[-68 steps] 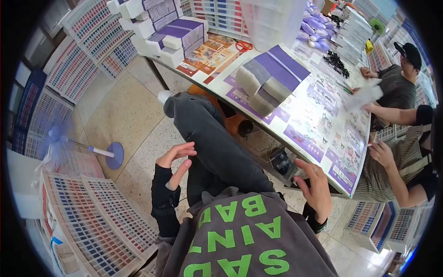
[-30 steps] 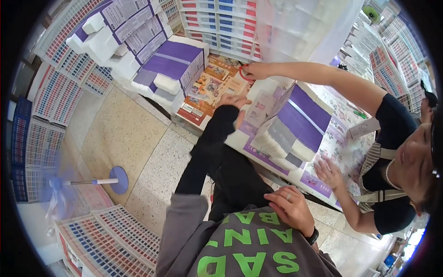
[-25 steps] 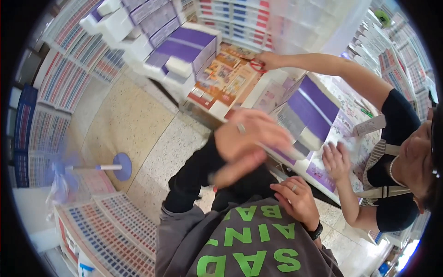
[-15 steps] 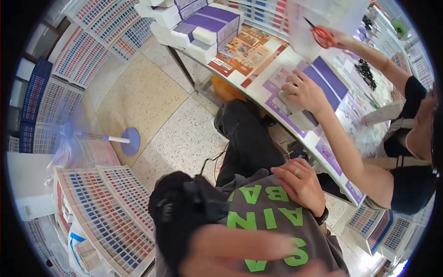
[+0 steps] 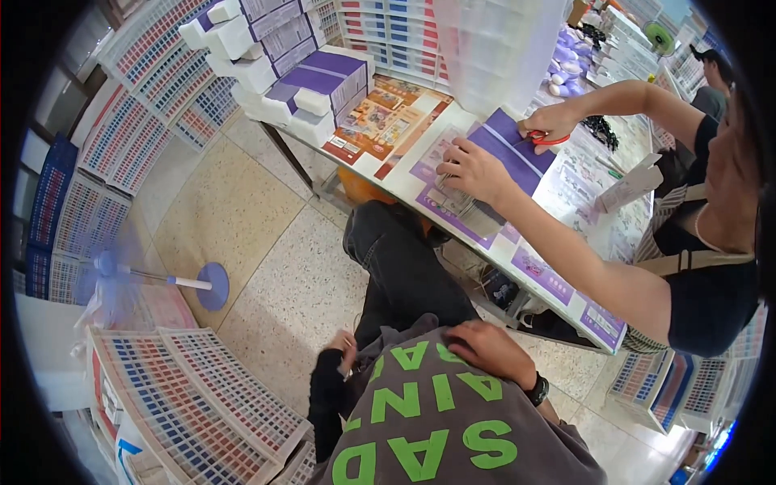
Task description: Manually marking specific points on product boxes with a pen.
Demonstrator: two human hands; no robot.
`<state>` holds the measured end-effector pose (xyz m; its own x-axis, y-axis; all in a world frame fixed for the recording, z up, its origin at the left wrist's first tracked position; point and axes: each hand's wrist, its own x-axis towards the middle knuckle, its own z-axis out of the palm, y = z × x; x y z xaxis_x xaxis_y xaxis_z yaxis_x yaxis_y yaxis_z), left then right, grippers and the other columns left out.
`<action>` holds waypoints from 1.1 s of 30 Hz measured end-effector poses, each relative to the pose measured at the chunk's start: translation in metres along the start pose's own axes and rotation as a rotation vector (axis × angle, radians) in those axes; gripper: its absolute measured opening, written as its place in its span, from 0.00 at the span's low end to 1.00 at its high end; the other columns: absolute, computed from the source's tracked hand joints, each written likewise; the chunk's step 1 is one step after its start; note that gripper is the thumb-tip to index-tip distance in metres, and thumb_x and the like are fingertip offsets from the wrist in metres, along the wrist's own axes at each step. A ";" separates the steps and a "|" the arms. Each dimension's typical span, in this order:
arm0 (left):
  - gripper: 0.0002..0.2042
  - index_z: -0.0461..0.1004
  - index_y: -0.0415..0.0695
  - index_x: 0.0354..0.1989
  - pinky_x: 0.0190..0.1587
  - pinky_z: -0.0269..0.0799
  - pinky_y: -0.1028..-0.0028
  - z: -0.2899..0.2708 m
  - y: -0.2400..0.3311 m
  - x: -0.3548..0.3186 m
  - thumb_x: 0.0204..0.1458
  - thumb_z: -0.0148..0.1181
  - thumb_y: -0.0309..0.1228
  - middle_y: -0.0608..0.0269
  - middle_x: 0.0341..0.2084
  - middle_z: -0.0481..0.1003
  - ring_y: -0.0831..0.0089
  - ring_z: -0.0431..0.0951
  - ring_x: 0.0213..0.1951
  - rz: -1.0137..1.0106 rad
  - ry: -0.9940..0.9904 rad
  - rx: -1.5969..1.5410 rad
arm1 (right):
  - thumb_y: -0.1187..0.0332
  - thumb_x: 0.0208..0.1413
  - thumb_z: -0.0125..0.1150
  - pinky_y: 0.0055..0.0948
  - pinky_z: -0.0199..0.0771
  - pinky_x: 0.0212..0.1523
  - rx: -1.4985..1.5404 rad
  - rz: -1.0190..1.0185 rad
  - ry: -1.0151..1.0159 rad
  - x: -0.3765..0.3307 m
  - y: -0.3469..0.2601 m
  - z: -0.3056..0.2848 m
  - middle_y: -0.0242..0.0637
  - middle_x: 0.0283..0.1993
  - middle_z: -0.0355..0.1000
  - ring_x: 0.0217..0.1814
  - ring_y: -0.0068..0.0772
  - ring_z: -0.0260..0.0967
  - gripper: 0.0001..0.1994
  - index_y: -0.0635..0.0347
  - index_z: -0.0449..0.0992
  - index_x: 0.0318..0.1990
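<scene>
My left hand (image 5: 345,349), coming out of a black sleeve, is beside my dark trousers at the left edge of my grey shirt. Its fingers are small and partly hidden, so what they do cannot be told. Across the lower front of the shirt (image 5: 440,404), printed in green, lies my right hand (image 5: 483,347) with its fingers spread on the cloth; it is open and wears a dark watch. On the table, a co-worker's hand brings red-handled scissors (image 5: 550,139) to a purple box (image 5: 513,149). The co-worker's other hand rests on clear packaging (image 5: 469,206) beside that box.
The white table (image 5: 558,242) bears purple printed sheets, an orange printed sheet (image 5: 384,121) and stacked purple boxes (image 5: 323,77) with white foam. Trays of red and blue pieces (image 5: 194,396) stand at left, near a blue stand fan (image 5: 212,285). Another person is farther back.
The blurred hand close to the view is gone, and my left hand now shows beside my trousers. The co-worker's scissors have come down to the purple box. The view has shifted.
</scene>
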<state>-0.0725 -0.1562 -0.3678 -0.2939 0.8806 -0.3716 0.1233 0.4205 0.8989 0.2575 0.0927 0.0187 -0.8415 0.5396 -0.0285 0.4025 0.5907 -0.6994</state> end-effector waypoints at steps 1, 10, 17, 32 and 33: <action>0.02 0.68 0.48 0.30 0.29 0.64 0.76 0.017 0.030 0.009 0.53 0.52 0.25 0.70 0.21 0.67 0.78 0.67 0.24 0.000 -0.040 -0.020 | 0.65 0.55 0.59 0.40 0.71 0.44 -0.021 0.044 -0.077 -0.006 0.026 0.021 0.44 0.36 0.73 0.42 0.48 0.71 0.12 0.61 0.73 0.44; 0.03 0.68 0.47 0.29 0.28 0.64 0.73 0.013 0.038 0.024 0.54 0.53 0.28 0.67 0.20 0.67 0.74 0.68 0.24 -0.009 -0.114 0.157 | 0.58 0.60 0.54 0.45 0.70 0.38 0.005 0.185 -0.199 -0.009 0.051 0.035 0.46 0.34 0.71 0.39 0.51 0.71 0.13 0.59 0.72 0.39; 0.04 0.68 0.47 0.28 0.28 0.65 0.71 0.012 0.071 0.026 0.54 0.53 0.30 0.64 0.20 0.68 0.71 0.69 0.23 -0.027 -0.181 0.271 | 0.54 0.63 0.48 0.46 0.71 0.36 0.023 0.294 -0.413 0.007 0.060 0.026 0.47 0.30 0.74 0.36 0.52 0.73 0.18 0.60 0.75 0.34; 0.08 0.68 0.46 0.26 0.27 0.65 0.67 -0.001 0.165 0.038 0.55 0.54 0.34 0.59 0.18 0.68 0.64 0.70 0.22 -0.002 -0.234 0.505 | 0.52 0.64 0.45 0.47 0.71 0.34 0.058 0.341 -0.425 0.019 0.073 0.029 0.47 0.29 0.75 0.34 0.51 0.74 0.21 0.58 0.78 0.31; 0.08 0.68 0.46 0.26 0.27 0.65 0.66 -0.002 0.173 0.038 0.55 0.54 0.34 0.59 0.18 0.68 0.63 0.70 0.22 0.000 -0.235 0.521 | 0.52 0.64 0.45 0.47 0.71 0.35 0.068 0.353 -0.415 0.019 0.073 0.028 0.47 0.29 0.75 0.34 0.51 0.74 0.22 0.58 0.78 0.31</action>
<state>-0.0644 -0.0505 -0.2263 -0.0824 0.8804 -0.4671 0.5916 0.4204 0.6879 0.2603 0.1292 -0.0529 -0.7364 0.4077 -0.5400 0.6738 0.3689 -0.6403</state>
